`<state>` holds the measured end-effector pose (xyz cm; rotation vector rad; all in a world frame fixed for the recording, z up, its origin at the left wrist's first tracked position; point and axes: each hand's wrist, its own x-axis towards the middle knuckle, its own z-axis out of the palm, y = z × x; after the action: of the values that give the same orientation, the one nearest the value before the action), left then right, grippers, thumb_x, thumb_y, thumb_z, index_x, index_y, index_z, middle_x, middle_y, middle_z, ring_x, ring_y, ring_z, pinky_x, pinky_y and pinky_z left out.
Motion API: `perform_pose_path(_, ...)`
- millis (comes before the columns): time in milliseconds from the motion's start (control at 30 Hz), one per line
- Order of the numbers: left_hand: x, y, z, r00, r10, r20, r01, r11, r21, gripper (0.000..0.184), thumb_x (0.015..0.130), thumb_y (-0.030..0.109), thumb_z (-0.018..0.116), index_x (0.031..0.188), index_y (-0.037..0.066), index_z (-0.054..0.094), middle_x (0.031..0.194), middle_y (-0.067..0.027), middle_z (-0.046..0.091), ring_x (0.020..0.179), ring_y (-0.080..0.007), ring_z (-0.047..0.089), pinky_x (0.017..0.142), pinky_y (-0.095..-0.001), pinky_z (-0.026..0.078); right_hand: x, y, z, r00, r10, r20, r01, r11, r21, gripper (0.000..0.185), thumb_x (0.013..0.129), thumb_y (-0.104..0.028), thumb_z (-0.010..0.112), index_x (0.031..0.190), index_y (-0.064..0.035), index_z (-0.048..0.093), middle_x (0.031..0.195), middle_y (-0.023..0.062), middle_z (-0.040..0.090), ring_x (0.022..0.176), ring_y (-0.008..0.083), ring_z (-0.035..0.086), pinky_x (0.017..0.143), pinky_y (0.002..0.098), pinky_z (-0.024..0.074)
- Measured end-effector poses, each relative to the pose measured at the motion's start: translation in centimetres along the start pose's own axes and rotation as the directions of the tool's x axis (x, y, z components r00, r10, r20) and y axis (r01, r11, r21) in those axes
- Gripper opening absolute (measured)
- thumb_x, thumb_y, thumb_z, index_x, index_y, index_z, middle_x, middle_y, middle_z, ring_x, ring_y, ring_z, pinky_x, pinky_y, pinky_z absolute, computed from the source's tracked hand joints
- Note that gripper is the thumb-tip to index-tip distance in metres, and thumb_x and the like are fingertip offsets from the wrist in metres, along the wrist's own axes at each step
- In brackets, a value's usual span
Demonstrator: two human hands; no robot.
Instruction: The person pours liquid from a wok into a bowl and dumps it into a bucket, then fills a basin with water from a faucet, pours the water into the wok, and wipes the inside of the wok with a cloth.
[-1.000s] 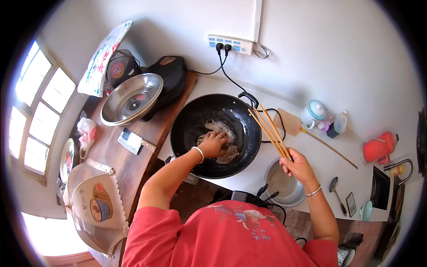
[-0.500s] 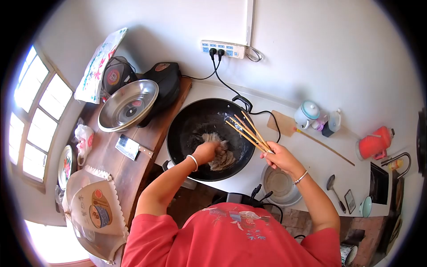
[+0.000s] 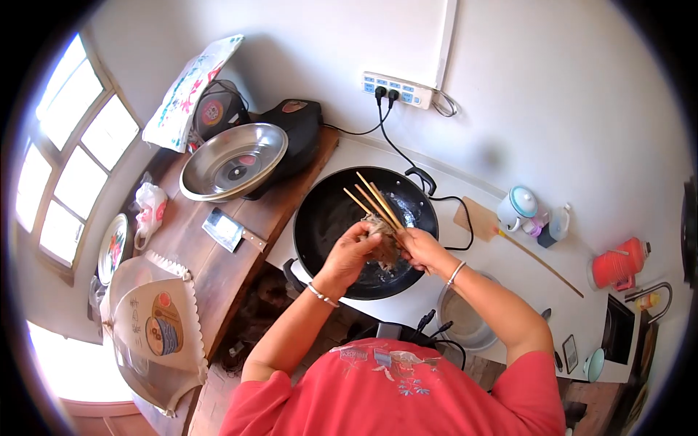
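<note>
Over the large black electric wok (image 3: 316,211), both hands come close together. My left hand (image 3: 350,253) is closed on a crumpled grey-brown cloth (image 3: 381,247). Several wooden chopsticks (image 3: 383,203) are gripped in my right hand (image 3: 422,251), their tips pointing up and toward the far left. The cloth is against the lower part of the chopsticks, partly hidden by my fingers. A wet sheen shows on the wok's inside wall.
A steel basin (image 3: 196,174) and a cleaver (image 3: 224,229) are on the wooden table at left. Right of the wok lie a wooden spatula (image 3: 476,220), a lidded enamel mug (image 3: 518,208) and a red container (image 3: 618,265). A metal bowl (image 3: 465,323) stands by my right forearm.
My left hand has lifted the cloth from the wok's bottom and brought it to the chopsticks. My right hand has moved left over the wok. The camera view has shifted.
</note>
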<state>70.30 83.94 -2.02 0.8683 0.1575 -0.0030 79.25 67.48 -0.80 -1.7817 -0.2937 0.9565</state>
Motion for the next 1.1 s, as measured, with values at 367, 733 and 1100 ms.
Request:
perform_pose_path(367,4.5,-3.8,1.0,0.838,0.382,-0.389,-0.174,0.863,0.474,0.019,0.074,0.003,0.058,0.091,0.004,0.051,0.073,-0.0024,0.052,0.063,-0.0107,0.05,0.057,-0.0246,0.043,1.2,-0.4,3.6,0.986,-0.132,0.103,0.159,0.932,-0.325,0.033,0.095,-0.024,0.032,0.086,0.004,0.048,0.052,0.0111,0.052,0.036,0.0189,0.05,0.033,0.0317,0.04)
perform_pose_path(733,9.2,-3.5,-6.0,0.689,0.501,-0.523,-0.036,0.745,0.666,0.019,0.07,0.006,0.058,0.088,0.001,0.054,0.069,-0.0061,0.056,0.061,-0.0138,0.053,0.054,-0.0287,0.044,-3.4,-1.2,3.1,0.989,-0.066,0.132,0.117,0.896,-0.428,0.036,0.094,-0.026,0.038,0.073,0.003,0.046,0.051,0.0104,0.052,0.036,0.0205,0.05,0.036,0.0338,0.0405)
perform_pose_path(1100,10.7,-2.6,-8.6,0.635,0.455,-0.625,0.083,0.764,0.64,0.021,0.069,0.004,0.059,0.089,0.001,0.054,0.069,-0.0051,0.055,0.063,-0.0139,0.053,0.057,-0.0284,0.044,-7.5,-0.5,-2.8,0.999,0.002,0.049,0.019,0.907,-0.421,0.032,0.094,-0.029,0.04,0.079,-0.0019,0.049,0.055,0.0041,0.048,0.036,0.0119,0.041,0.034,0.0279,0.0338)
